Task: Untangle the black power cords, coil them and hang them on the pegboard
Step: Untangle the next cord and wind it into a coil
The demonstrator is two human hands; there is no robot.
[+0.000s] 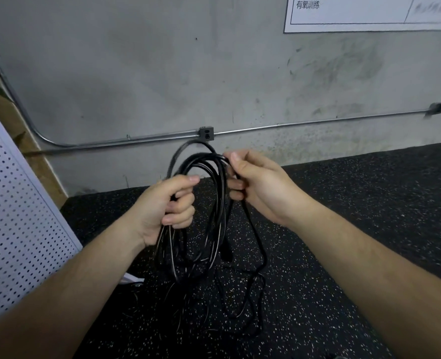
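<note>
Between the left hand (171, 203) and right hand (255, 183) hang coiled black power cords (214, 203) (both fists gripping loops)

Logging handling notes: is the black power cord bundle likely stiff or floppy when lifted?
Probably floppy: the power cord loops sag below the left hand. Perhaps slightly springy, as they splay near the right hand. Its tail on the floor may drag.

Pegboard (19, 203) cut off left; poster (356, 14) cut off top.

Black power cords (215, 203), part-coiled loops, ends on floor.
</note>
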